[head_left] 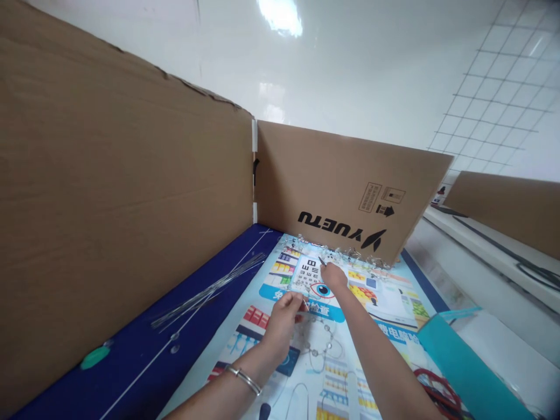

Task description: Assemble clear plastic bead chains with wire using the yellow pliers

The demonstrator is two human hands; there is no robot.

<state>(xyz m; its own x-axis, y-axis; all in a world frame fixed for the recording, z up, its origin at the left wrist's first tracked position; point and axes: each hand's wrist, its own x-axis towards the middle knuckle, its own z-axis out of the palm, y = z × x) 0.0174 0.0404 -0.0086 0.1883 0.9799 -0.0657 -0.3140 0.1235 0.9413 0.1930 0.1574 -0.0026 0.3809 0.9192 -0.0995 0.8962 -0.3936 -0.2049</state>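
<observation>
My left hand (283, 326), with a silver bangle (243, 379) at the wrist, is closed in a pinch over the printed sheet (258, 291). A thin wire-like piece shows at its fingertips, too small to make out fully. Farther forward, my right hand (335, 279) is closed around a thin dark tool (322, 262) whose tip points up and left, over the printed eye chart. Below the left fingertips, a loop of thin wire with round clear beads (315, 352) lies on the sheet. Small clear and silvery pieces (345, 256) are scattered along the sheet's far edge.
Cardboard panels stand at the left (131, 175) and back (341, 181). A bundle of straight wires (210, 291) and a green piece (95, 357) lie on the dark blue surface. At the right are a teal box (472, 367) and a red cord (437, 388).
</observation>
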